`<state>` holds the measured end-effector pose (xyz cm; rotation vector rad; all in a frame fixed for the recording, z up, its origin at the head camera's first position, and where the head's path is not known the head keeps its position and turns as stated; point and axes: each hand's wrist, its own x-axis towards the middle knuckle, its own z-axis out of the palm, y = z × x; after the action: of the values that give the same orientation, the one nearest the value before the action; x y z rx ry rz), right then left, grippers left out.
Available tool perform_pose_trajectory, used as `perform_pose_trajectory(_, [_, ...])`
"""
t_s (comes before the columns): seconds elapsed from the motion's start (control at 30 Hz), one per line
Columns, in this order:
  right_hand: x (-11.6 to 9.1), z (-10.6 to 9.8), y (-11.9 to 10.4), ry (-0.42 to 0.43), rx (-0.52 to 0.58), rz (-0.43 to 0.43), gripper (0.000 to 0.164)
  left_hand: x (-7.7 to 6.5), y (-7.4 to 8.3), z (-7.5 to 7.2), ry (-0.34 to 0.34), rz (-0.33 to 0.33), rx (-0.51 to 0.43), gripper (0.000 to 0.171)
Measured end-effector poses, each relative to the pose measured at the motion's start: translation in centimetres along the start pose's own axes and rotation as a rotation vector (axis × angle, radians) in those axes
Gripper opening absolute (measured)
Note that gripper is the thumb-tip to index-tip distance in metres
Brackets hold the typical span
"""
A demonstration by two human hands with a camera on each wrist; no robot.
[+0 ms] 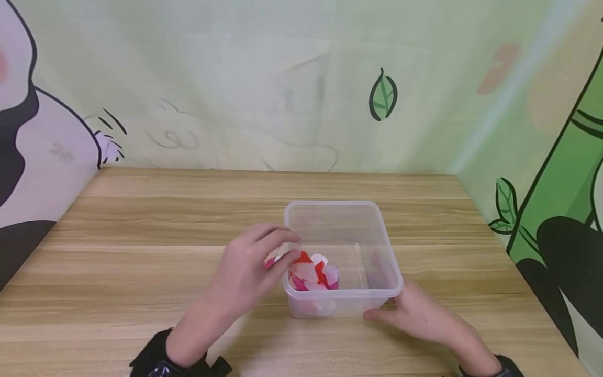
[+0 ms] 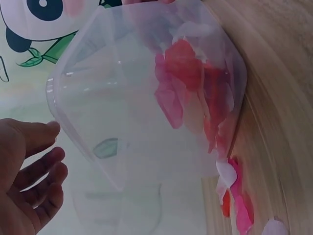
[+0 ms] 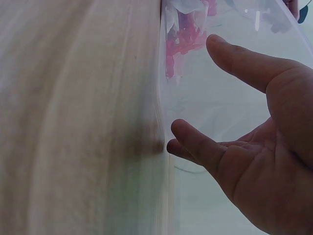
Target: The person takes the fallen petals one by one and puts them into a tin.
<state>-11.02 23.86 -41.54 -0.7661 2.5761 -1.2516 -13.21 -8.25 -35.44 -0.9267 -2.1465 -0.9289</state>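
Observation:
A clear plastic box (image 1: 339, 294) stands on the table, with red, pink and white petal-like pieces (image 1: 306, 272) heaped in its left part. My left hand (image 1: 249, 262) is at the box's left rim, fingers loosely bent. In the left wrist view, nothing shows between the thumb and fingers of the left hand (image 2: 34, 171). A few loose petals (image 2: 239, 205) lie on the table beside the box, mostly hidden behind the left hand in the head view. My right hand (image 1: 419, 314) holds the near right corner, thumb on the front wall, other fingers along the right side.
The wooden table (image 1: 165, 209) reaches back to a printed cloth backdrop (image 1: 235, 94) with panda and leaf drawings. Black bands (image 1: 165, 361) are worn on both wrists.

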Motion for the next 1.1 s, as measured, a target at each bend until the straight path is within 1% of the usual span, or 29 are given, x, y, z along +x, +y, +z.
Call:
perform_pose_trajectory(0.07, [0.0,0.0,0.0,-0.002,0.000,0.001,0.089,0.1,-0.3,-0.2,0.008,-0.041,0.033,0.019])
perform_pose_trajectory(0.13, [0.0,0.0,0.0,-0.003,0.001,0.001,0.086,0.1,-0.7,-0.3,0.002,-0.098,0.077,0.017])
perform_pose_trajectory(0.2, [0.0,0.0,0.0,-0.003,0.002,0.003,0.084,0.0,-1.1,-0.5,-0.029,-0.165,0.123,0.017])
perform_pose_trajectory(0.27, [0.0,-0.1,0.0,-0.003,0.000,0.004,0.087,-0.2,-1.7,-0.5,-0.077,-0.227,0.169,0.019])
perform_pose_trajectory(0.4, [-0.1,-0.1,0.0,-0.003,-0.005,0.000,0.091,-0.5,-2.7,-0.4,-0.215,-0.338,0.245,0.020])
perform_pose_trajectory(0.53, [-0.1,-0.1,0.0,-0.002,-0.009,-0.001,0.092,-0.9,-3.6,-0.2,-0.391,-0.458,0.282,0.019])
perform_pose_trajectory(0.63, [-0.1,-0.1,0.1,0.000,-0.012,0.001,0.093,-1.2,-4.1,0.0,-0.534,-0.538,0.285,0.021])
perform_pose_trajectory(0.7, [-0.1,-0.1,0.1,-0.001,-0.013,0.003,0.092,-1.4,-4.4,0.2,-0.615,-0.563,0.288,0.020])
perform_pose_trajectory(0.8, [-0.1,-0.1,0.1,-0.001,-0.020,0.006,0.093,-1.7,-4.7,0.5,-0.697,-0.580,0.278,0.016])
perform_pose_trajectory(0.93, [-0.1,-0.1,0.1,0.001,-0.026,0.006,0.093,-2.1,-5.0,0.9,-0.733,-0.575,0.276,0.009])
perform_pose_trajectory(1.03, [-0.1,-0.1,0.0,0.002,-0.026,0.007,0.093,-2.3,-5.1,1.0,-0.743,-0.591,0.279,0.012])
perform_pose_trajectory(1.1, [-0.1,-0.1,0.0,0.002,-0.024,0.010,0.093,-2.4,-5.2,1.1,-0.745,-0.591,0.288,0.015])
